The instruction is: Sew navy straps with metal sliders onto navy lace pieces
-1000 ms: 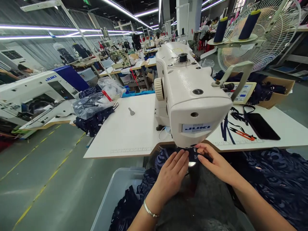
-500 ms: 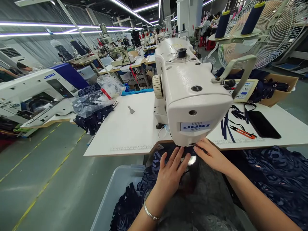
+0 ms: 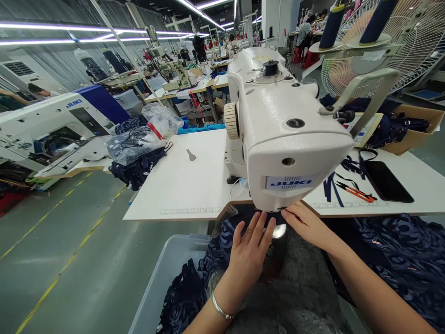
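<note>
Head view.
- Navy cloth point(image 3: 227, 232): bunched below the front end of the sewing machine point(image 3: 295, 144); its portion at the needle is hidden.
- Left hand point(image 3: 248, 250): palm down on the cloth, fingers spread, tips just under the machine's front end, no grip visible.
- Right hand point(image 3: 306, 226): tips at the cloth under the same end; pinch or mere touch, cannot tell. The two are apart, near each other.
- Likely hazards: a finger caught, should the machine run with tips this far in; a skewed or puckered seam, from uneven pressure between the hands; a doubled layer stitched in, from loose folds left of the machine; drag, from cloth weight toward the plastic bin point(image 3: 156, 278), below left of the machine.
- Bench point(image 3: 184, 190), right of the machine: orange snips point(image 3: 358, 192), well apart from the cloth; low risk.
</note>
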Action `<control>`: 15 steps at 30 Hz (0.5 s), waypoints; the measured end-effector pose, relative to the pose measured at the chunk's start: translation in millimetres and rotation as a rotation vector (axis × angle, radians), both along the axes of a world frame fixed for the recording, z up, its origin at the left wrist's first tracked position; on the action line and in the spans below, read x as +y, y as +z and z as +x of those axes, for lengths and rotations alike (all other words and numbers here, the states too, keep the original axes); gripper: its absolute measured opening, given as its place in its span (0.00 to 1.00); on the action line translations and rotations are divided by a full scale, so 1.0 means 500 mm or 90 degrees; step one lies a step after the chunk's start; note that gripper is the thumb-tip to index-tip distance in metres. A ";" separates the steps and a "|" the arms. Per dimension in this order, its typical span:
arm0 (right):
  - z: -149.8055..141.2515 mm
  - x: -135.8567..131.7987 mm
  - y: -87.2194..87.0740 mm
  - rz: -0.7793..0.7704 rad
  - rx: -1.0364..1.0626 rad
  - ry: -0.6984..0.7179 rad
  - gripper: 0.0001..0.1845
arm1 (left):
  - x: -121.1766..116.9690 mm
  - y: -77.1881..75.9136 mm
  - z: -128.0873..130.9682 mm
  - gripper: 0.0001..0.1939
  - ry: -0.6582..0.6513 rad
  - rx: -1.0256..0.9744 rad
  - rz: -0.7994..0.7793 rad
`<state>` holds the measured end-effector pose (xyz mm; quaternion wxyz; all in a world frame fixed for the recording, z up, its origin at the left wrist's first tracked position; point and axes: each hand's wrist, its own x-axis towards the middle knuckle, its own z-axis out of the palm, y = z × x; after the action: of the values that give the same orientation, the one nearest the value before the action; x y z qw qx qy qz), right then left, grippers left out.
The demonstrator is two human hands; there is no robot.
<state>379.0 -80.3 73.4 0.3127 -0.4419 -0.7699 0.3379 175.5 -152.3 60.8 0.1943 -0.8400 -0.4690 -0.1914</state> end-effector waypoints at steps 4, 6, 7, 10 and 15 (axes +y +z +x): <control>-0.003 -0.002 -0.001 0.033 -0.009 0.002 0.15 | 0.000 0.002 0.004 0.30 0.009 -0.004 0.003; -0.005 -0.002 -0.002 0.045 -0.010 0.001 0.14 | -0.001 0.002 0.005 0.30 0.011 0.000 0.006; -0.006 -0.002 -0.003 0.047 -0.009 -0.002 0.14 | -0.001 0.000 0.006 0.30 0.012 0.003 0.005; -0.008 -0.003 -0.003 0.053 -0.004 -0.007 0.15 | -0.003 -0.003 0.007 0.31 0.021 0.009 0.001; -0.010 -0.003 0.000 0.072 0.000 -0.006 0.13 | -0.002 -0.002 0.008 0.31 0.026 0.008 0.012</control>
<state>373.8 -81.9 73.5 0.3384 -0.4272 -0.7857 0.2926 179.7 -153.2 59.9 0.2090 -0.8297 -0.4828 -0.1866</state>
